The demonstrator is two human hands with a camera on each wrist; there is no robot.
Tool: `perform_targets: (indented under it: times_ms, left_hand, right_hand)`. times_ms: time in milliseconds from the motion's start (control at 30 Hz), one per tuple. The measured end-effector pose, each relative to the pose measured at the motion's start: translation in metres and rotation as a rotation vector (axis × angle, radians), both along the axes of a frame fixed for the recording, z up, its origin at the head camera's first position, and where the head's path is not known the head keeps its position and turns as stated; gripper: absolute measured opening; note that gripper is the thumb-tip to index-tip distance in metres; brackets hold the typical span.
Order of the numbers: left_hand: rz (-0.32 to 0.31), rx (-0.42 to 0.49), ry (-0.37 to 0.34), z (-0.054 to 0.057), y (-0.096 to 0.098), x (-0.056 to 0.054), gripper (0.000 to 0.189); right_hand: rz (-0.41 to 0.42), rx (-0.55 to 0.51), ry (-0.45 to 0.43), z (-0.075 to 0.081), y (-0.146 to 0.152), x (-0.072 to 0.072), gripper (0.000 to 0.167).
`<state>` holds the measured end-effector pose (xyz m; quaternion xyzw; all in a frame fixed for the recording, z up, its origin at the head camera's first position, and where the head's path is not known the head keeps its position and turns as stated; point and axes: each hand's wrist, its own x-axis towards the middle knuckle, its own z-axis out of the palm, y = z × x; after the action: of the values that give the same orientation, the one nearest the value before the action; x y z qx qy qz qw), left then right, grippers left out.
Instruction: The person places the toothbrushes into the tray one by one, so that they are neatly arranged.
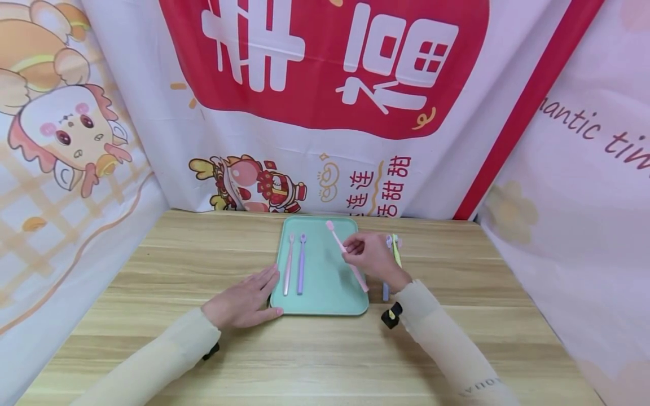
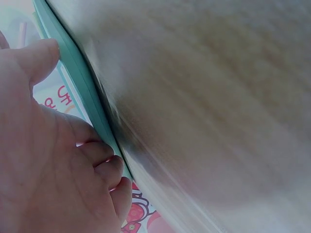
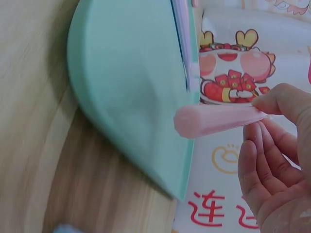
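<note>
The right hand (image 1: 373, 255) pinched a slim pink toothbrush (image 3: 214, 120), its wrist partly hiding a slender yellow-green toothbrush (image 1: 396, 251); the flat left hand (image 1: 247, 300) touched a rectangular mint-green tray (image 1: 327, 276).

Booth of printed cloth (image 1: 325, 121), wooden table (image 1: 325, 355)

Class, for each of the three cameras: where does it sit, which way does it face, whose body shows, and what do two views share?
Head: worn on the head, facing forward and down at the green tray; left hand, right hand and both sleeves show.
Left wrist: facing past the palm to the tray's edge and table; the left hand shows.
Right wrist: facing past the right hand toward the tray.
Shared: head and right wrist both show the pinched pink toothbrush.
</note>
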<state>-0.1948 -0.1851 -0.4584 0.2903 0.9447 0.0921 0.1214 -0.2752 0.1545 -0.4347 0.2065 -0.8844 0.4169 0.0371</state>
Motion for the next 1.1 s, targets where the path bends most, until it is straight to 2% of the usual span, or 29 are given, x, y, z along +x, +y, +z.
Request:
perform_targets:
  times_ms: [267, 633, 1100]
  left_hand:
    - [0.000, -0.001, -0.003, 0.002, 0.001, 0.001, 0.091]
    - [-0.005, -0.003, -0.003, 0.001, 0.002, 0.000, 0.091]
    - [0.006, -0.004, -0.003, 0.000, 0.001, 0.000, 0.092]
  right_hand:
    - [-0.007, -0.033, 0.018, -0.006, -0.024, -0.001, 0.012]
    - [-0.042, -0.104, -0.029, -0.016, -0.053, 0.002, 0.011]
    - [-0.218, -0.137, -0.032, -0.023, -0.078, 0.006, 0.015]
